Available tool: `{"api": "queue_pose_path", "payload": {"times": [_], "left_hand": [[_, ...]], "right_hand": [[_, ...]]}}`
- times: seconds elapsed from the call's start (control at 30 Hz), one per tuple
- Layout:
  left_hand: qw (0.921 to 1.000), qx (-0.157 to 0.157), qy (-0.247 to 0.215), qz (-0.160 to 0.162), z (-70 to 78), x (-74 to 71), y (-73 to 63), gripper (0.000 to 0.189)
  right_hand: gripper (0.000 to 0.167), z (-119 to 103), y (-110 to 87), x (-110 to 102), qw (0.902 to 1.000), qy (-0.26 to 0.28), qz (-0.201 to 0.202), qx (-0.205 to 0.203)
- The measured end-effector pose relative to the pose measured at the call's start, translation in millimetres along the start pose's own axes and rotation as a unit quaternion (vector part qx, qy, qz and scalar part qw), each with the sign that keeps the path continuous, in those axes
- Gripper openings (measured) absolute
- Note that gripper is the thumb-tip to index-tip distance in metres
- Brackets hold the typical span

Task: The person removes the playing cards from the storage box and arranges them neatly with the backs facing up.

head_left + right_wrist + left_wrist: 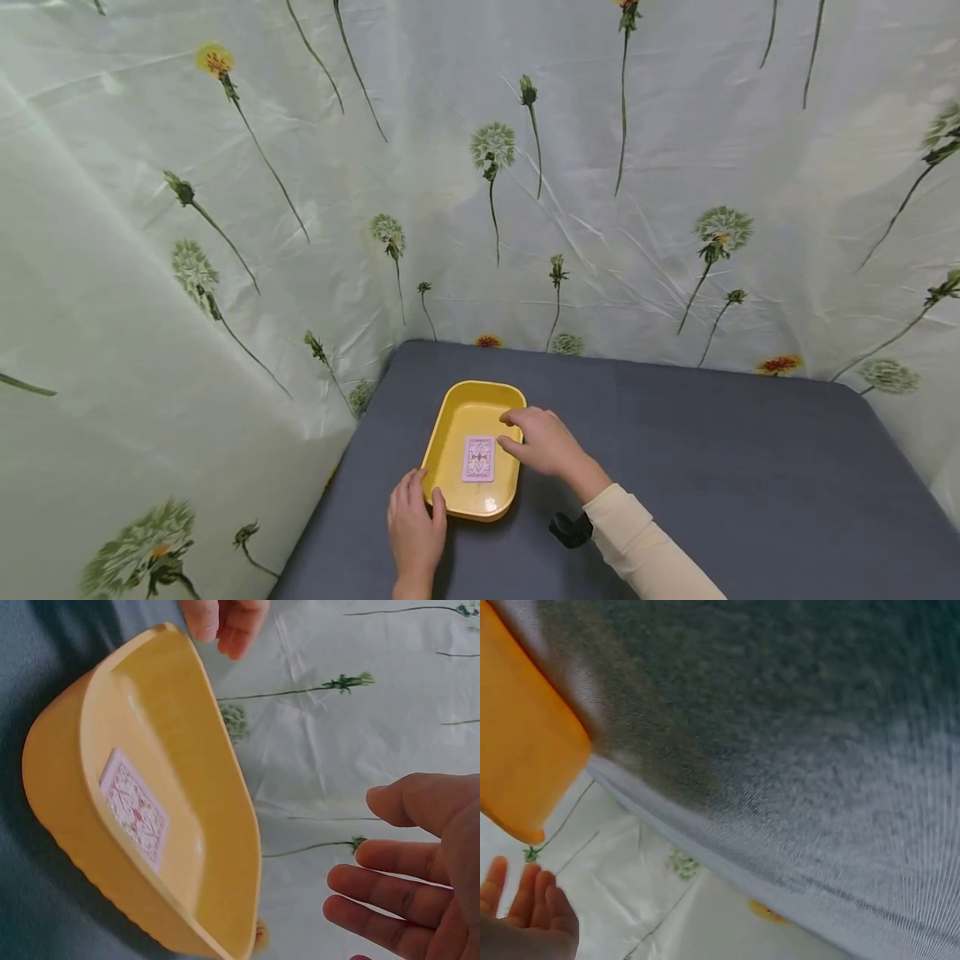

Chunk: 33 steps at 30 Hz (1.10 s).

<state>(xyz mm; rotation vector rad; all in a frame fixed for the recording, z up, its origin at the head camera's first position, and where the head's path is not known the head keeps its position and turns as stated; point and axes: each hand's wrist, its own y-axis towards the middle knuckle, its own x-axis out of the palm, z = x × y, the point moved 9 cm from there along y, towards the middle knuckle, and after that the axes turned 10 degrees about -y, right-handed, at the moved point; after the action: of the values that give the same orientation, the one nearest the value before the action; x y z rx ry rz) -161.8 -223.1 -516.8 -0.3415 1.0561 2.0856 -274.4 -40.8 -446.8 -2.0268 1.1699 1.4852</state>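
A yellow rectangular tray (474,419) with rounded corners stands on the dark grey table. On its floor lies a pink patterned playing card (478,459), back side up; I cannot tell whether it is one card or a stack. My left hand (415,529) is at the tray's near left corner, fingers relaxed; contact with the rim is unclear. Over the tray's right side hovers my right hand (553,450), thumb and fingers apart with nothing between them. In the right wrist view, this hand (405,877) shows loosely extended fingers, apart from the tray (60,772).
The dark grey tabletop (712,475) stretches to the right of the tray. A pale cloth with dandelion prints (585,208) hangs behind and on the left. Beside my right sleeve (637,533) a small black object (570,530) shows, partly hidden.
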Motion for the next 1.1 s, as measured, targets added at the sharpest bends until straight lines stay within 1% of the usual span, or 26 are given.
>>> {"api": "queue_pose_path", "payload": {"times": [0.13, 0.27, 0.4, 0.57, 0.7, 0.8, 0.93, 1.0, 1.1], "left_hand": [[0.9989, -0.046, 0.007, -0.005, -10.9, 2.4, 0.1, 0.033], [0.9958, -0.09, 0.011, -0.013, -19.9, 6.1, 2.6, 0.032], [0.9915, -0.126, 0.01, -0.032, -26.1, 11.2, 6.3, 0.032], [0.9861, -0.16, -0.018, -0.04, -31.3, 15.0, 8.7, 0.032], [0.9855, -0.162, -0.04, -0.032, -32.2, 14.8, 8.6, 0.03], [0.9861, -0.157, -0.046, -0.027, -33.4, 14.5, 6.3, 0.029], [0.9866, -0.153, -0.051, -0.023, -36.9, 15.1, 3.2, 0.029], [0.9873, -0.149, -0.052, -0.019, -38.2, 15.0, 2.2, 0.029], [0.9877, -0.145, -0.055, -0.017, -38.5, 14.5, 0.5, 0.029]], "right_hand": [[0.03, -1.4, 8.7, 9.3, 1.0, -0.002, -0.007, -0.001], [0.029, -1.5, 17.1, 17.8, 0.9999, -0.009, -0.014, -0.005], [0.027, -0.5, 24.6, 24.1, 0.9998, -0.015, -0.013, -0.007], [0.025, 1.5, 32.2, 35.6, 0.9998, -0.001, -0.018, -0.008], [0.025, 5.1, 36.9, 56.1, 0.999, -0.005, -0.045, 0.0], [0.026, 6.4, 38.1, 73.7, 0.9974, -0.012, -0.071, 0.011], [0.025, 3.1, 40.0, 90.1, 0.9954, -0.027, -0.09, 0.017], [0.026, 1.4, 42.0, 97.0, 0.9943, -0.046, -0.096, 0.012], [0.031, 1.4, 44.3, 108.3, 0.9918, -0.066, -0.109, 0.008]]}}
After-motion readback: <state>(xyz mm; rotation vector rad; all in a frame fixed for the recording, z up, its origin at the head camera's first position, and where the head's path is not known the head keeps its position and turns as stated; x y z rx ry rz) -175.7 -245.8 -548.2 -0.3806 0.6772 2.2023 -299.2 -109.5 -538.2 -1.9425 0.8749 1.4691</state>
